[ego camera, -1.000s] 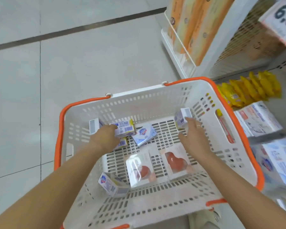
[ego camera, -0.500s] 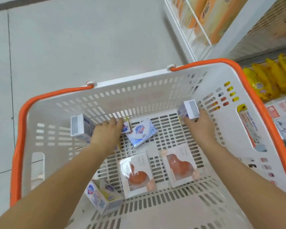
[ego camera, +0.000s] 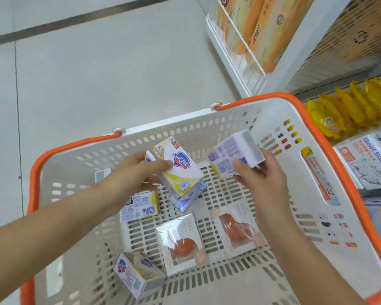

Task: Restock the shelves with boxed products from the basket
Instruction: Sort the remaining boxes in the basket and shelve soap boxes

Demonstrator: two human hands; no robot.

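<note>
Big white plastic basket (ego camera: 273,280) with an orange rim takes up most of the view, sitting on a pale tiled floor (ego camera: 97,73). To the right there's a shelf unit (ego camera: 295,51) with tall orange packs (ego camera: 271,29) behind a wire rail at the far end, a row of yellow packets (ego camera: 350,108) below that, and some goat soap boxes (ego camera: 370,159) nearer on the right.

Both arms reach in from the near side. The left hand (ego camera: 132,172) has its fingers and thumb wrapped round a yellow-and-white soap box (ego camera: 180,168), lifted up and tilted above the basket floor. The right hand (ego camera: 262,175) pinches a white soap box (ego camera: 235,155) with purple print, also raised, over near the far right of the basket.

Still lying in the basket: two flat window boxes (ego camera: 183,243) with something orange inside, side by side in the middle, the other (ego camera: 235,230) just to its right. A blue-and-white box (ego camera: 187,199) lies under the lifted yellow one. Another yellow box (ego camera: 141,208) lies barcode up just under the left wrist, one more (ego camera: 139,274) sits on its own at the near left, and a small white box (ego camera: 102,175) peeks out behind the left forearm at the far left wall.
</note>
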